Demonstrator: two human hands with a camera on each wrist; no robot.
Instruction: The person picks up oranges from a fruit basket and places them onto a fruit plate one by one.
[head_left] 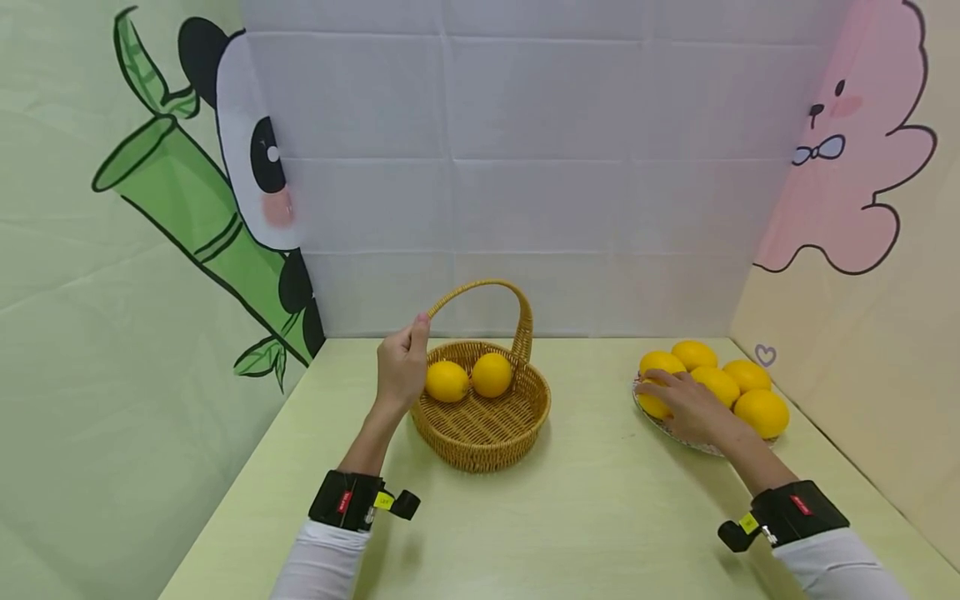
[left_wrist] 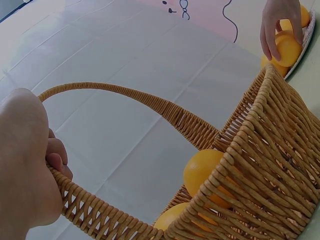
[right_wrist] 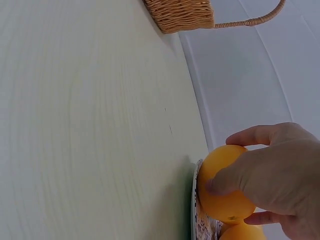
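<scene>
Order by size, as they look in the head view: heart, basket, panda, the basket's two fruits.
1. Panda
2. Basket
3. Left fruit and right fruit: alike, so unranked
4. Heart

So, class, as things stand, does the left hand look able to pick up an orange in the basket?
Probably not without letting go first: the left hand grips the handle. Otherwise the way seems free: the basket is open on top and nothing covers its two oranges.

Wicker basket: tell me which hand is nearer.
Left. The left hand grips the wicker basket by its handle; the right hand is away to the basket's right, holding an orange at the plate.
</scene>
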